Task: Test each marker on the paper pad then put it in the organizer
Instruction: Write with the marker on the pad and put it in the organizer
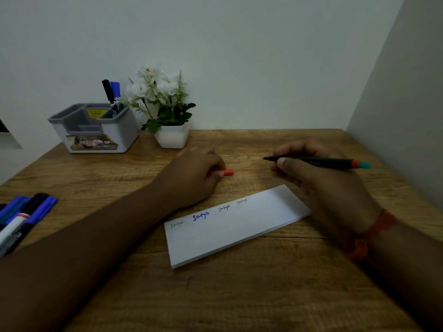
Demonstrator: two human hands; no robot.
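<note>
A white paper pad (pixel 239 226) lies slantwise on the wooden desk, with several small words written along its top edge, one in blue. My right hand (pixel 318 180) grips a thin black marker (pixel 321 162) with an orange and teal end, uncapped, tip pointing left above the desk beyond the pad. My left hand (pixel 194 176) holds an orange cap (pixel 226 173) against the desk. The grey and white organizer (pixel 96 128) stands at the back left with a black and a blue marker (pixel 112 92) upright in it.
A heap of blue, black and white markers (pixel 21 219) lies at the desk's left edge. A white pot of white flowers (pixel 167 111) stands right of the organizer. Walls close the desk at the back and on the right.
</note>
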